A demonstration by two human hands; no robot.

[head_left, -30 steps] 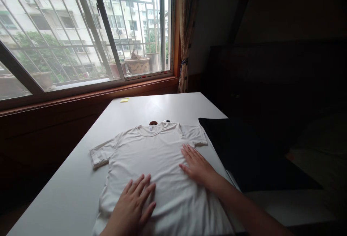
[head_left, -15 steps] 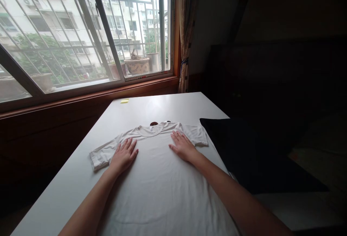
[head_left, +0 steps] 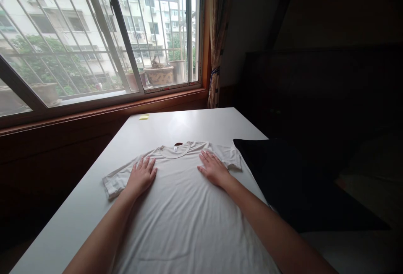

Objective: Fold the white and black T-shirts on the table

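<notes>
A white short-sleeved T-shirt (head_left: 176,207) lies spread on the white table (head_left: 72,207), its neckline toward the far side and soft creases across its body. Near the left sleeve, my left hand (head_left: 142,176) rests flat on the shirt with its fingers spread. My right hand (head_left: 213,168) lies palm down on the shirt beside the right sleeve, fingers also apart. Neither hand grips the cloth. A small part of a dark brown round object (head_left: 178,144) shows just behind the collar.
Black cloth (head_left: 292,181) lies over the table's right edge. A yellow sticky note (head_left: 144,117) is at the far left corner. Beyond the table are a barred window (head_left: 94,35), its wooden sill (head_left: 170,96) and a tied curtain (head_left: 214,76).
My left hand has shifted slightly left and away from me. The shirt's body shows more diagonal creases. My right hand has barely moved.
</notes>
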